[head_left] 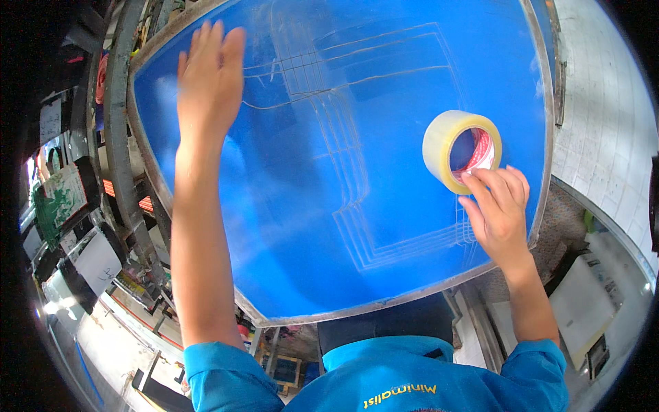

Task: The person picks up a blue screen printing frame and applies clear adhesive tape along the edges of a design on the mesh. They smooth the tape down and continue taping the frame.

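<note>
A broad blue panel (274,275) in a grey frame lies in front of me. Pale lines of clear tape strips (340,151) run over it, bending at corners. My left hand (209,89) is at its far left part, fingers stretched out and nothing held. On the right is a thick roll of clear packing tape (437,147), with a red-and-white printed core. My right hand (500,213) pinches the roll's near rim, the index fingertip at the core's edge and the thumb below. Whether the roll rests on the panel or is lifted cannot be told.
Left of the panel runs a metal rack (123,137), with stained boards and clutter beyond it. A white tiled surface (597,123) lies to the right. Below it at the right leans a pale framed board (576,309).
</note>
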`<state>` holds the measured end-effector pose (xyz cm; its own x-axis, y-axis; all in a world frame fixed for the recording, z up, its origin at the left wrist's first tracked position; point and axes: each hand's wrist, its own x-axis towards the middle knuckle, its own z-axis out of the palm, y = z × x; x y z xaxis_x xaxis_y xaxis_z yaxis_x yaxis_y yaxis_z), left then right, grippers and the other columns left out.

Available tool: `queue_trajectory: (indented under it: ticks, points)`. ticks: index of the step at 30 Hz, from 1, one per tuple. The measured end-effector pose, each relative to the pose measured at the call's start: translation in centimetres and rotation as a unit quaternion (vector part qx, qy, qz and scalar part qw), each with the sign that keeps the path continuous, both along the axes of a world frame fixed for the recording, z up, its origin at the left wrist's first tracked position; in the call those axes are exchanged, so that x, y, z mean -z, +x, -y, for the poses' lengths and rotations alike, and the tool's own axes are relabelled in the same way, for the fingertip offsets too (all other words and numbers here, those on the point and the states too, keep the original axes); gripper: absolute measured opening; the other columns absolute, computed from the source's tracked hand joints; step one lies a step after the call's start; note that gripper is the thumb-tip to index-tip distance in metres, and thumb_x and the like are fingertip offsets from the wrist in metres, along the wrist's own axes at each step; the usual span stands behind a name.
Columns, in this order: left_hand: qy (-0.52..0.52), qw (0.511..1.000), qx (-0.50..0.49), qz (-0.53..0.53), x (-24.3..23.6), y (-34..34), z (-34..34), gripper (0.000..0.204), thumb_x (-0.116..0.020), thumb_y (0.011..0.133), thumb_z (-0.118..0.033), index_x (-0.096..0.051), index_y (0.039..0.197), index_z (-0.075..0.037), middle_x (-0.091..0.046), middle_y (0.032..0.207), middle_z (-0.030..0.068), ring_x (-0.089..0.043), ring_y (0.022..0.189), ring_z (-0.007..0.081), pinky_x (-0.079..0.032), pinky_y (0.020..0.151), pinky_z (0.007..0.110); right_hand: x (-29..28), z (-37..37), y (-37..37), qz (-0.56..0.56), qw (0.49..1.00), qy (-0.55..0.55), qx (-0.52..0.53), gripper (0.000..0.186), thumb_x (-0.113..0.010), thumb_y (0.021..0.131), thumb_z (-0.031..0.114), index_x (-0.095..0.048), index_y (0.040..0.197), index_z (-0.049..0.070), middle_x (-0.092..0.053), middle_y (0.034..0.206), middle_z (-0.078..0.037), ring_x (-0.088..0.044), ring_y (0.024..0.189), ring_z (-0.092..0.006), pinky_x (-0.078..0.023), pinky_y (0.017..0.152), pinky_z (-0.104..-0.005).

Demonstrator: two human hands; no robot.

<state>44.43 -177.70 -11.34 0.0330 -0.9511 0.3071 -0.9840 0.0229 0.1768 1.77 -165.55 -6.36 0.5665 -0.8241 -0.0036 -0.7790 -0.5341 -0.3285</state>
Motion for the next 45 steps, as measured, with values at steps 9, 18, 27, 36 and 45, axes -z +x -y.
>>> queue_trajectory:
  ticks: [9,18,27,36,45]
  points:
    - [0.094,0.952,0.049,-0.286,-7.0,-7.9,-18.0,0.026,-0.07,0.096,-0.016,-0.072,0.118,-0.002,-0.072,0.118,0.0164,-0.069,0.109,0.0304,-0.052,0.097,0.039,-4.9,-1.7,1.7,0.229,0.963,0.14,-0.01,0.033,-0.081,0.082,0.014,-0.065,0.107,-0.001,-0.068,0.105,-0.016,-0.066,0.1,-0.0336,-0.042,0.104,-0.0556]
    - [0.257,0.754,-0.111,-0.594,-6.8,-12.2,-20.9,0.033,-0.056,0.107,-0.024,-0.068,0.123,0.002,-0.07,0.106,0.0117,-0.065,0.098,0.0173,-0.052,0.088,0.031,-3.8,-7.7,4.6,0.507,0.562,0.608,0.241,0.027,-0.061,0.093,0.014,-0.059,0.114,-0.002,-0.066,0.099,-0.005,-0.059,0.086,-0.0083,-0.048,0.076,-0.0277]
    - [0.324,0.746,-0.053,-0.579,-6.1,-12.4,-20.6,0.043,-0.05,0.109,-0.034,-0.071,0.119,0.002,-0.066,0.101,0.0098,-0.061,0.093,0.0153,-0.05,0.083,0.03,-2.5,-6.6,5.4,0.498,0.532,0.647,0.224,0.03,-0.062,0.09,0.02,-0.06,0.111,-0.001,-0.065,0.096,-0.005,-0.058,0.084,-0.0085,-0.047,0.075,-0.0266]
    - [0.353,0.74,-0.019,-0.572,-5.9,-13.1,-20.5,0.039,-0.054,0.107,-0.031,-0.074,0.111,0.002,-0.068,0.094,0.0104,-0.063,0.086,0.0166,-0.05,0.075,0.029,-2.2,-7.3,5.5,0.44,0.648,0.592,0.19,0.025,-0.065,0.084,0.016,-0.063,0.103,0.0,-0.066,0.088,-0.006,-0.06,0.079,-0.013,-0.048,0.072,-0.0301]
    - [0.333,0.765,-0.008,-0.552,-6.8,-13.5,-20.9,0.031,-0.063,0.103,-0.025,-0.073,0.114,0.001,-0.073,0.103,0.0159,-0.07,0.092,0.0223,-0.055,0.079,0.032,-2.5,-6.9,5.9,0.386,0.843,0.371,0.052,0.028,-0.072,0.073,0.01,-0.064,0.098,-0.001,-0.067,0.086,-0.016,-0.063,0.075,-0.0367,-0.05,0.075,-0.0443]
